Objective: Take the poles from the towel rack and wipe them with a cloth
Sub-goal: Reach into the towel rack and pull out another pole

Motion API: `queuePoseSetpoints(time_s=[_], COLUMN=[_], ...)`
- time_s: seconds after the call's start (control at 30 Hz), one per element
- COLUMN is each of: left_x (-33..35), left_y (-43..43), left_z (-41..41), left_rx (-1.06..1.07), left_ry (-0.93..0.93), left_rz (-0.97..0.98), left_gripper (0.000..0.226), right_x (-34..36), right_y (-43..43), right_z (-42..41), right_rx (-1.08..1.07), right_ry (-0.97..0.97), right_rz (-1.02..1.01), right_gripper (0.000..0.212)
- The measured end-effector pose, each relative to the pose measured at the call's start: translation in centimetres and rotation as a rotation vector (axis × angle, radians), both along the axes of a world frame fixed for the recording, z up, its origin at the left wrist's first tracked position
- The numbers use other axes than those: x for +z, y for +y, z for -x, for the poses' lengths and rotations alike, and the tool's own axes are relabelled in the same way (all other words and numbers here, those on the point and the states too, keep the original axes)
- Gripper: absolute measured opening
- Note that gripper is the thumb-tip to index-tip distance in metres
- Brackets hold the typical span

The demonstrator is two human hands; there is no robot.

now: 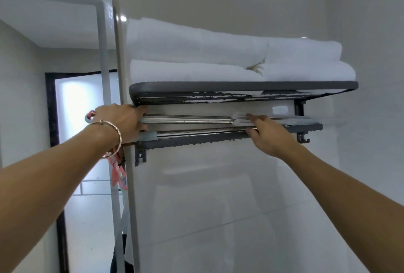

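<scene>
A dark grey towel rack (240,86) hangs on the white wall at head height. Shiny metal poles (188,119) lie side by side under its shelf, above the lower rail (196,141). My left hand (122,120) grips the poles' left ends, fingers curled around them. My right hand (269,135) holds the poles further right, thumb below and fingers above, with a bit of white cloth (239,118) at its fingertips. The poles' right ends look blurred.
Folded white towels (218,54) are stacked on the rack's shelf. A glass shower partition with a pale frame (121,76) stands just left of the rack. Small hooks (302,138) hang from the lower rail. Pink straps (118,174) dangle below my left wrist.
</scene>
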State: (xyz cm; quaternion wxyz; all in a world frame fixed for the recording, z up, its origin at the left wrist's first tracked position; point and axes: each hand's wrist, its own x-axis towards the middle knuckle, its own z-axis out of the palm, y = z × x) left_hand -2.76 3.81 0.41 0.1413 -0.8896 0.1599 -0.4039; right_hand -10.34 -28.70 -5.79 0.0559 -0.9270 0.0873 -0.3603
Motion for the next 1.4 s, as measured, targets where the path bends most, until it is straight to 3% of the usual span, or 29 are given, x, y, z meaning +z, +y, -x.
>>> queuePoseSetpoints(time_s=[0.53, 0.7, 0.93, 1.2, 1.4], left_x=[-2.3, -3.1, -4.1, -10.9, -24.2], left_y=[1.0, 1.5, 3.5, 10.0, 18.0], left_z=[2.2, 3.0, 4.2, 6.7, 11.6], left_rx=[0.023, 0.033, -0.047, -0.274, -0.364], left_ry=[-0.132, -0.117, -0.111, 0.097, 0.415], left_rz=[-0.063, -0.097, -0.073, 0.055, 0.063], left_gripper=[0.043, 0.039, 0.028, 0.034, 0.038], right_x=[-1.5, -2.3, -4.3, -8.4, -20.9], right_y=[2.4, 3.4, 6.4, 17.1, 29.5], right_z=[2.6, 3.1, 4.0, 6.0, 9.7], right_rx=[-0.026, -0.018, 0.005, 0.122, 0.205], right_ry=[0.026, 0.117, 0.063, 0.327, 0.725], right_rz=[-0.043, -0.089, -0.048, 0.008, -0.093], right_gripper=[0.047, 0.051, 0.041, 0.031, 0.036])
